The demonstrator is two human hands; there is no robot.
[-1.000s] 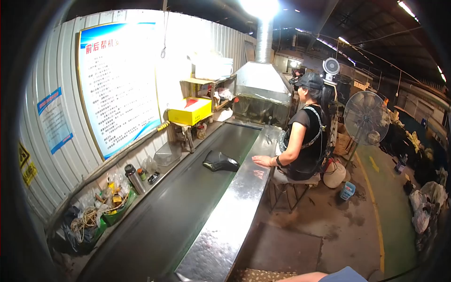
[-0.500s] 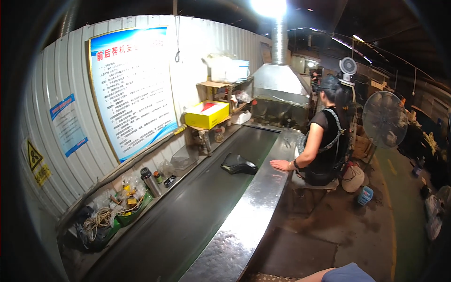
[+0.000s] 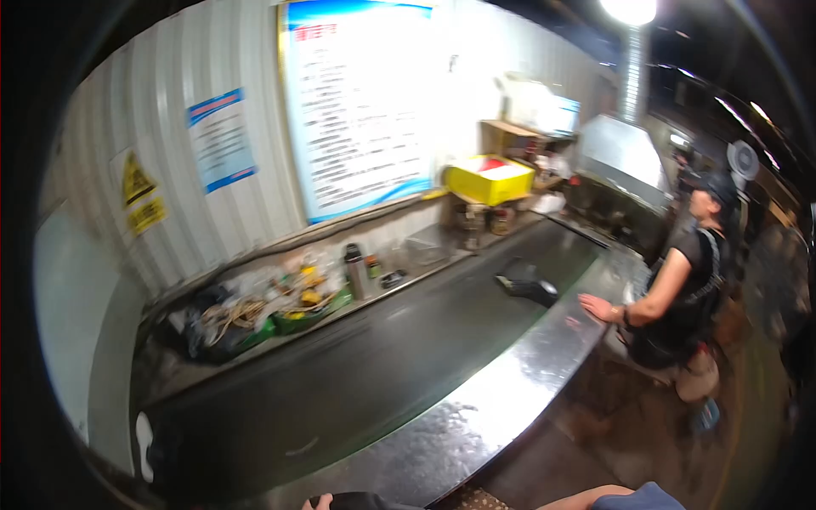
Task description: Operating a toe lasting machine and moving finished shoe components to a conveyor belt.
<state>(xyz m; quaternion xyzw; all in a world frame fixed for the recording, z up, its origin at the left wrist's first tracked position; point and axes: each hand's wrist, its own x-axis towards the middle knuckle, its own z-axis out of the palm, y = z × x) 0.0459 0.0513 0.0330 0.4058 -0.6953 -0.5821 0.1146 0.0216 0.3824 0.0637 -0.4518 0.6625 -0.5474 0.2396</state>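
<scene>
At the bottom edge, the fingers of what appears to be my left hand (image 3: 318,502) are closed on a smooth black piece (image 3: 370,500). Most of that piece is cut off by the frame, so its kind cannot be told. Only my right forearm (image 3: 586,496) and blue sleeve (image 3: 643,498) show at the lower right; the right hand is out of view. A black shoe (image 3: 529,290) lies on its side on the dark conveyor belt (image 3: 374,361). At the belt's near left end is a blurred white and black thing (image 3: 144,446), perhaps another shoe.
A metal ledge (image 3: 476,412) borders the belt. Beyond it a seated co-worker (image 3: 680,280) rests a hand on the ledge. Along the wall lie bags with coiled cord (image 3: 242,314), a flask (image 3: 355,270) and a yellow box (image 3: 490,180). A metal hood (image 3: 625,157) covers the far end.
My view has swung left and down, bringing the belt's near left end into sight. Fingers with the black piece have appeared at the bottom edge. The co-worker's hand stays on the ledge.
</scene>
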